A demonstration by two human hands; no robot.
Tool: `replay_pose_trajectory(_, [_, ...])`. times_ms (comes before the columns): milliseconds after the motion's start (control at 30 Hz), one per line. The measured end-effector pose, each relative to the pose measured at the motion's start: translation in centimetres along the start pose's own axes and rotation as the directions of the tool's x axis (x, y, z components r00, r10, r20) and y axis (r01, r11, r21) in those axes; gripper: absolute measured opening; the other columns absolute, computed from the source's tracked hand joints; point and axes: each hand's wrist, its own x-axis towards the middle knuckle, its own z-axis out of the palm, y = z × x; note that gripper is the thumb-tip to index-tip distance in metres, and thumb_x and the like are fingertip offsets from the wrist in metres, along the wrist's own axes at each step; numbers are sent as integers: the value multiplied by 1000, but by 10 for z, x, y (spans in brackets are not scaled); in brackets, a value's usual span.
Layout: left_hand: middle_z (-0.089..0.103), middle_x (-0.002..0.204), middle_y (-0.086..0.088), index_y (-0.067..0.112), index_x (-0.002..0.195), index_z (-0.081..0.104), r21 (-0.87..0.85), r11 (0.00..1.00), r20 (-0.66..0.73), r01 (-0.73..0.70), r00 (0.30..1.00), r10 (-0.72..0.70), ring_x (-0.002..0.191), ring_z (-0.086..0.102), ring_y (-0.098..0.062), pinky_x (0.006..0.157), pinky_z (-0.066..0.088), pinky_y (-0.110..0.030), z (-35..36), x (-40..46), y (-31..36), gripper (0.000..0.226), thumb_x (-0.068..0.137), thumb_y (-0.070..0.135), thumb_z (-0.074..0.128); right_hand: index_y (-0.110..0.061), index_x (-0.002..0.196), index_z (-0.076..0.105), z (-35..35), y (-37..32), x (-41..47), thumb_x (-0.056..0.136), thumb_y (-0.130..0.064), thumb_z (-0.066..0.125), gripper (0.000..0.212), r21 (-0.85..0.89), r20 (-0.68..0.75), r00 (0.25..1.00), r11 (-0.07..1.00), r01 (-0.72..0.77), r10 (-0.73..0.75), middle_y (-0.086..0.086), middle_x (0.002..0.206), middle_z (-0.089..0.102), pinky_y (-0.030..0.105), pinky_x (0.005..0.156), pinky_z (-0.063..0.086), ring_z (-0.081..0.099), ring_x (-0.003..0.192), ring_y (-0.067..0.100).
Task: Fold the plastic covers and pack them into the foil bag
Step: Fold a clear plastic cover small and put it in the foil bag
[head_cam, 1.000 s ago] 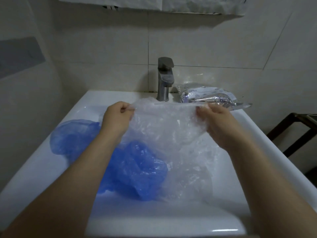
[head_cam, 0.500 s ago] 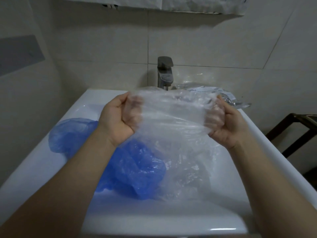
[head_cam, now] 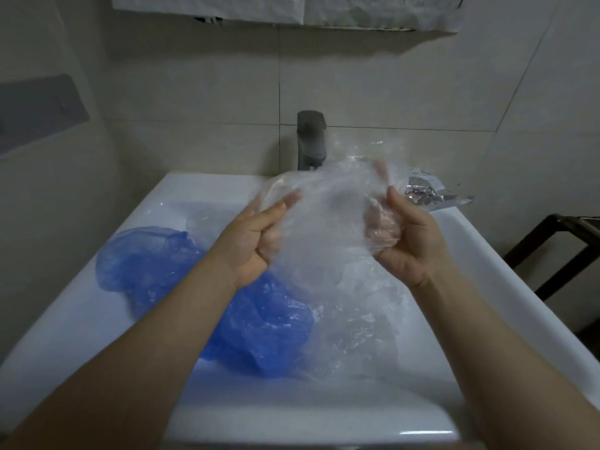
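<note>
Clear cover: a clear plastic cover [head_cam: 328, 222] is held up over the sink [head_cam: 487, 287], blurred at its top edge.
Left hand: left hand [head_cam: 256, 235] pinches the cover's left side, thumb in front.
Right hand: right hand [head_cam: 402, 235] has its fingers curled into the film.
Waiting: 1 blue cover [head_cam: 253, 326] lies in the basin; the foil bag [head_cam: 431, 193] sits on the rim beside the tap [head_cam: 311, 141].
Doing it well: probably draw the film taut, match the edges, press out air before creasing.

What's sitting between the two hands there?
In the head view, only the clear cover spans from the left hand to the right hand; both grip it above the sink.
</note>
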Motion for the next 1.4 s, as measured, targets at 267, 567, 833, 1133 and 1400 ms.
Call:
replay_pose_trajectory(267, [67, 97, 3, 17, 106, 59, 245, 969, -260, 37, 965, 29, 93, 62, -13, 78, 47, -24, 1, 1, -4, 15, 95, 20, 49, -33, 110, 50, 25, -29, -13, 85, -21, 53, 27, -924, 200, 615, 60, 376, -763, -9, 74, 56, 25, 54, 36, 39, 57, 1])
replay_pose_trajectory(567, [71, 101, -8, 12, 102, 64, 309, 949, -23, -68, 997, 79, 95, 67, -20, 83, 53, -32, 18, -9, -7, 51, 72, 52, 53, -22, 110, 69, 15, 44, 10, 68, -6, 54, 48, -264, 680, 729, -900, 346, 81, 4, 87, 65, 26, 48, 40, 54, 67, 23])
replay_pose_trajectory(833, [72, 75, 5, 11, 88, 60, 252, 956, -147, -151, 970, 192, 72, 68, -10, 66, 55, -25, 12, -2, -4, 23, 99, 14, 41, -15, 84, 71, 16, 44, -1, 89, -38, 47, 33, -446, 609, 792, -837, 317, -24, 2, 87, 66, 33, 68, 33, 56, 76, 27])
replay_pose_trajectory(1133, [73, 76, 6, 13, 94, 59, 325, 913, -71, -248, 956, 285, 75, 68, -8, 67, 54, -19, 22, -7, -6, 25, 101, 14, 35, -20, 110, 53, 24, 32, 0, 81, -33, 68, 35, -726, -519, 778, 663, -183, -353, -2, 101, 56, 25, 78, 43, 54, 91, 13])
replay_pose_trajectory(1400, [72, 86, 1, 16, 98, 66, 330, 941, -127, -72, 985, 119, 84, 69, -15, 78, 55, -33, 18, -8, -9, 15, 87, 26, 61, -16, 77, 61, 22, 39, -1, 89, -14, 58, 13, -706, -460, 879, 651, -279, -122, -7, 61, 64, 14, 50, 44, 58, 55, 4])
